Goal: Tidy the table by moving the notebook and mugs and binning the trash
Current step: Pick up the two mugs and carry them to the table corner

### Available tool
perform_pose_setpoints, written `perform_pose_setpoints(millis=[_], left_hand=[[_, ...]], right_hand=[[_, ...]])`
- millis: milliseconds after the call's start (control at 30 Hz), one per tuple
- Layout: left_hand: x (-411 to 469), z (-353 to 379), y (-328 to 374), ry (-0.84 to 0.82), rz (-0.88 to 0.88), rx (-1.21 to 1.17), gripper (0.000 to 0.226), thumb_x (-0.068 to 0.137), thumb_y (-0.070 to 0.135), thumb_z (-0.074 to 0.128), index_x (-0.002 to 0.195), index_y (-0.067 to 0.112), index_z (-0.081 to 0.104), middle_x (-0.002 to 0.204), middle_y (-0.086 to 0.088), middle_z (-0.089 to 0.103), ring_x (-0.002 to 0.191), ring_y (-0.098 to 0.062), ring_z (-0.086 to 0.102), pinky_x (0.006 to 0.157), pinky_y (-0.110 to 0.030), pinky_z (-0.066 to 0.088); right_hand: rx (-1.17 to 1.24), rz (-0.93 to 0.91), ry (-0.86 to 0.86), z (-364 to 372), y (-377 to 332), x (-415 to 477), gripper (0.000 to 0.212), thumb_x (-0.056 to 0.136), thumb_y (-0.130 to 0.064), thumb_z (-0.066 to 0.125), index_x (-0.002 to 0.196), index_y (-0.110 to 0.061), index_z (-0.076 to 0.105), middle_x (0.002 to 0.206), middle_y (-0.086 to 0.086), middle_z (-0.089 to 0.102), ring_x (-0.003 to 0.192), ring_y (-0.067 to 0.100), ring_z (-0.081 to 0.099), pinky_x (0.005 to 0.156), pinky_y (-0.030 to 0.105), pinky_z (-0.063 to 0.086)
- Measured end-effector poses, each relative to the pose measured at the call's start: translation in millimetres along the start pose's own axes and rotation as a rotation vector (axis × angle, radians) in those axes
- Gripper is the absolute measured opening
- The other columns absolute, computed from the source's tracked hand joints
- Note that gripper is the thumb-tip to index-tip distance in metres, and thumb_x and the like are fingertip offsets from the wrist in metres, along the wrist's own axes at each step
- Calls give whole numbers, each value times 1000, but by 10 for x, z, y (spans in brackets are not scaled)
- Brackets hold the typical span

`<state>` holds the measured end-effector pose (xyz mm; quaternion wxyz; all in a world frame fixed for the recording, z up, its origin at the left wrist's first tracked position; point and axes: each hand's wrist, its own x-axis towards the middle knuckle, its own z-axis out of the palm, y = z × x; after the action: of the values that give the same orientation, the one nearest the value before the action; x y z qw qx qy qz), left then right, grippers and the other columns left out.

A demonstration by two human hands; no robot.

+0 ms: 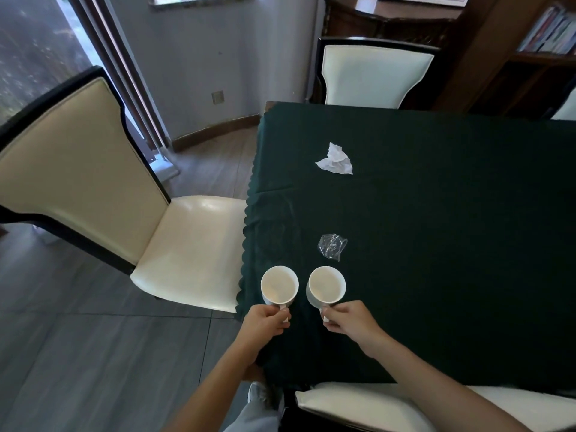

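**Two white mugs held at the table's near corner**

Dark green cloth with a scalloped hem covers the table (436,244), its weave matte and lightly creased along a fold line near the left edge. Grey plank flooring shows to the left of it.

Nearest the viewer, the left hand (265,321) is closed around the handle of the left mug (279,285), and the right hand (349,319) pinches the handle of the right mug (326,286). Both mugs are glossy white ceramic, round-mouthed and upright, side by side but not touching, handles turned toward the person. Their pale interiors look empty. Whether their bases rest on the cloth or hang just above it cannot be told. No print or lettering shows on either one.

Just beyond the right mug, ahead of the right hand, lies a crumpled piece of clear plastic wrap (332,246), shiny and folded on itself. Farther out in the same direction sits a crumpled white tissue (335,159), soft and peaked.

Left of the left hand stands a chair (103,188) with a smooth cream cushion and dark frame; a second chair (374,76) faces the table's far end. At far right, a dark wooden bookshelf (548,45) holds books whose spines are too blurred to read.
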<state>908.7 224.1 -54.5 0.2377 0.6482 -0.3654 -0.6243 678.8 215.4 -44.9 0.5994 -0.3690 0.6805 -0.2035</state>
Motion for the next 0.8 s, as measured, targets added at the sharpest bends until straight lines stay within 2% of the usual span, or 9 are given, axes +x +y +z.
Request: perform_pose_setpoints(millis=[233, 367, 433, 500, 567, 633, 700, 800], left_hand=[[-106, -70, 62, 21, 36, 42, 11, 99, 29, 68, 93, 28, 78, 97, -2, 81, 96, -19, 78, 80, -23, 62], [-134, -242, 151, 7, 2, 77, 16, 98, 24, 70, 106, 14, 80, 102, -11, 80, 92, -21, 74, 84, -32, 60], [-106, -369, 216, 11, -10, 115, 16, 98, 20, 70, 105, 9, 79, 103, -20, 78, 91, -22, 73, 83, -32, 60], [-39, -504, 305, 44, -21, 173, 17, 98, 16, 69, 106, 4, 78, 106, -28, 75, 92, -28, 72, 83, -34, 60], [48, -624, 430, 112, -17, 257, 17, 98, 14, 69, 108, 3, 77, 106, -27, 76, 98, -37, 73, 86, -39, 60], [147, -672, 611, 172, 11, 332, 18, 98, 15, 68, 109, 3, 77, 103, -24, 77, 100, -41, 73, 86, -42, 59], [233, -617, 850, 207, 53, 379, 19, 98, 16, 68, 111, 3, 76, 103, -21, 77, 93, -37, 73, 83, -41, 58], [372, -359, 1201, 229, 126, 410, 16, 99, 16, 66, 110, 8, 74, 107, -15, 76, 84, -27, 71, 81, -40, 59]], right_hand=[[-218, -52, -7, -67, -64, 10, 29, 92, -34, 70, 78, -12, 81, 86, 9, 79, 81, 14, 74, 86, 35, 63], [-476, -67, -89, -214, -147, 28, 45, 87, -53, 64, 82, -10, 76, 75, 5, 70, 72, 9, 62, 76, 33, 55], [-557, -61, -165, -328, -239, 19, 41, 86, -51, 65, 83, -11, 74, 77, -2, 66, 74, 9, 59, 72, 28, 48], [-616, -53, -245, -477, -361, 22, 33, 86, -44, 66, 79, -12, 72, 76, -2, 63, 71, 12, 54, 68, 29, 45], [-674, -62, -296, -645, -497, 53, 25, 87, -39, 66, 80, -17, 75, 79, -1, 68, 72, 14, 58, 70, 32, 49], [-727, -89, -274, -815, -630, 97, 19, 89, -40, 67, 93, -26, 79, 98, -3, 75, 90, 15, 69, 85, 34, 56], [-734, -123, -217, -982, -762, 170, 25, 93, -37, 66, 113, -26, 76, 114, -4, 73, 106, 14, 67, 95, 34, 55], [-634, -155, -141, -1168, -915, 339, 45, 96, -34, 66, 138, -22, 60, 122, -1, 71, 110, 13, 64, 94, 27, 48]])
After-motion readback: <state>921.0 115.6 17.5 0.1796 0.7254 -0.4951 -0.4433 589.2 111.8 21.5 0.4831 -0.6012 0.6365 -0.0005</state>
